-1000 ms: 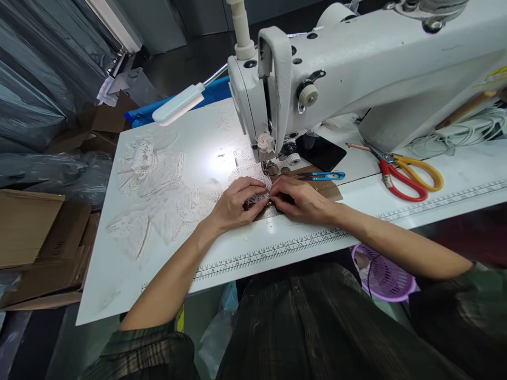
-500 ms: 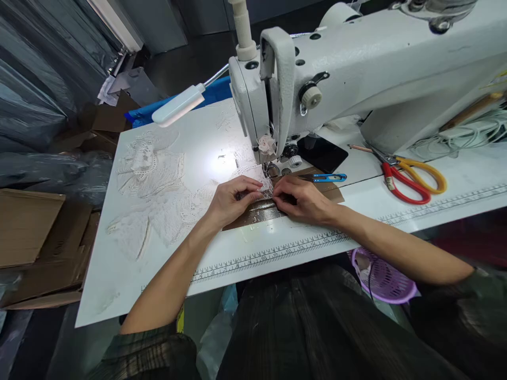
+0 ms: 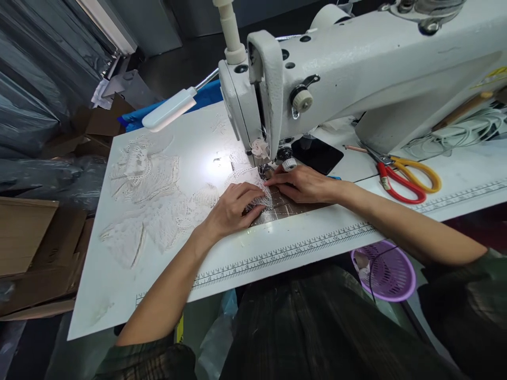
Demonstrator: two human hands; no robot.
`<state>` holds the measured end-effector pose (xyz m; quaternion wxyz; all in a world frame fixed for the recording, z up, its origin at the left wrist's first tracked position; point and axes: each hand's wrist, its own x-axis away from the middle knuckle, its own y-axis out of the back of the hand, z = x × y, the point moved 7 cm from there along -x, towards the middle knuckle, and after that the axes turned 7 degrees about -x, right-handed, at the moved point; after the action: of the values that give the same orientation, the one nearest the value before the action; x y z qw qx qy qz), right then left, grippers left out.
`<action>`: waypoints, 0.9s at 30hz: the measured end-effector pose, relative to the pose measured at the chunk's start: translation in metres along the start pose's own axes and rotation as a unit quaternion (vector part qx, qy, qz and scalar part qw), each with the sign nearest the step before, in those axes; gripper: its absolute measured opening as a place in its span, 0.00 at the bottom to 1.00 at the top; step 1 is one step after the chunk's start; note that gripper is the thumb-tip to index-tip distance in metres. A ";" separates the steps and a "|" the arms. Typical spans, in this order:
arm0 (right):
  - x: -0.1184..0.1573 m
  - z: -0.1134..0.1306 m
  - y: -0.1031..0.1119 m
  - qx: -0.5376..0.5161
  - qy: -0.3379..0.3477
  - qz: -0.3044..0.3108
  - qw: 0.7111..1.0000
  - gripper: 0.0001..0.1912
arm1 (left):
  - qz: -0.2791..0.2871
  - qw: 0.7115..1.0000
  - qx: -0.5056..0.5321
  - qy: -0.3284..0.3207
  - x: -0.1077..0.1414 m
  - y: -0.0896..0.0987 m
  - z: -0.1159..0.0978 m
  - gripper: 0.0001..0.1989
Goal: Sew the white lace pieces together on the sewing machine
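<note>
A white lace piece (image 3: 246, 176) lies under the needle end of the white sewing machine (image 3: 266, 126). My left hand (image 3: 232, 207) holds the near edge of the lace, fingers curled and thumb close beneath them. My right hand (image 3: 303, 183) pinches the lace's right side close beside the presser foot (image 3: 266, 172). Its fingertips partly cover that edge. Beneath both hands is a brown, shiny plate (image 3: 283, 208) on the table. Blue thread snips (image 3: 336, 178) are mostly hidden behind my right hand.
More lace pieces (image 3: 137, 169) spread over the table's left half. Scissors with red and yellow handles (image 3: 412, 182) lie at right, near a dark phone (image 3: 319, 154). A lamp (image 3: 170, 110) hangs over the back. A purple basket (image 3: 390, 272) is below the front edge.
My right hand has shifted up to the presser foot and now covers most of the snips. My left hand has moved slightly nearer on the lace. The view has shifted slightly.
</note>
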<state>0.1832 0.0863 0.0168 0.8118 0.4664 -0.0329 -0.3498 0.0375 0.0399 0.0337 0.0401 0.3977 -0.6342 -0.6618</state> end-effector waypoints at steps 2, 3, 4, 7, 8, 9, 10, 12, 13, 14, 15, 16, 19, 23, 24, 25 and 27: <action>0.000 -0.004 -0.002 0.015 -0.011 -0.018 1.000 0.19 | -0.001 1.000 0.011 -0.001 0.001 0.001 0.001 0.05; 0.001 -0.006 -0.003 0.020 -0.018 -0.034 0.999 0.19 | -0.004 1.000 0.009 -0.008 0.001 0.002 0.000 0.03; 0.003 -0.007 -0.004 0.024 -0.024 -0.052 0.998 0.19 | -0.009 1.000 0.005 -0.017 0.000 0.002 -0.002 0.02; 0.007 -0.007 -0.006 0.026 -0.016 -0.088 0.996 0.18 | -0.028 0.999 -0.011 -0.035 -0.002 0.006 -0.006 0.03; 0.008 -0.006 -0.007 0.026 -0.010 -0.092 0.995 0.18 | -0.032 0.999 -0.016 -0.036 -0.002 0.006 -0.006 0.03; 0.009 -0.006 -0.007 0.026 -0.005 -0.095 0.995 0.18 | -0.035 0.999 -0.019 -0.037 -0.003 0.007 -0.006 0.03; 0.009 -0.005 -0.007 0.026 -0.001 -0.095 0.995 0.18 | -0.036 0.998 -0.021 -0.037 -0.003 0.007 -0.007 0.03; 0.009 -0.005 -0.007 0.027 0.002 -0.089 0.996 0.18 | -0.031 0.999 -0.020 -0.040 -0.003 0.005 -0.006 0.03; 0.009 -0.005 -0.007 0.028 0.002 -0.087 0.996 0.18 | -0.026 0.999 -0.018 -0.044 -0.002 0.004 -0.006 0.02; 0.008 -0.005 -0.007 0.029 0.003 -0.086 0.996 0.18 | -0.021 0.999 -0.015 -0.048 -0.002 0.002 -0.006 0.02; 0.008 -0.006 -0.007 0.029 0.003 -0.085 0.996 0.18 | -0.016 0.998 -0.013 -0.052 -0.002 0.001 -0.007 0.03; 0.009 -0.006 -0.007 0.029 0.003 -0.084 0.996 0.18 | -0.012 0.998 -0.011 -0.056 -0.001 0.000 -0.007 0.03; 0.009 -0.006 -0.008 0.031 0.009 -0.090 0.995 0.18 | -0.007 0.998 -0.013 -0.067 0.000 -0.001 -0.008 0.03; 0.011 -0.005 -0.009 0.036 0.018 -0.097 0.994 0.18 | 0.005 0.997 -0.034 -0.068 -0.001 -0.001 -0.010 0.04; 0.011 -0.004 -0.008 0.036 0.024 -0.094 0.995 0.18 | 0.007 0.997 -0.041 -0.069 -0.001 -0.001 -0.010 0.04; 0.011 -0.002 -0.008 0.036 0.034 -0.087 0.995 0.18 | 0.008 0.996 -0.048 -0.071 -0.001 -0.001 -0.011 0.04; 0.012 0.002 -0.008 0.037 0.058 -0.064 0.996 0.17 | 0.014 0.995 -0.063 -0.077 -0.001 0.000 -0.015 0.05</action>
<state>0.1868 0.0756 0.0082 0.7704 0.5171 0.0312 -0.3716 0.0467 0.0287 0.0364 0.0257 0.3333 -0.5980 -0.7285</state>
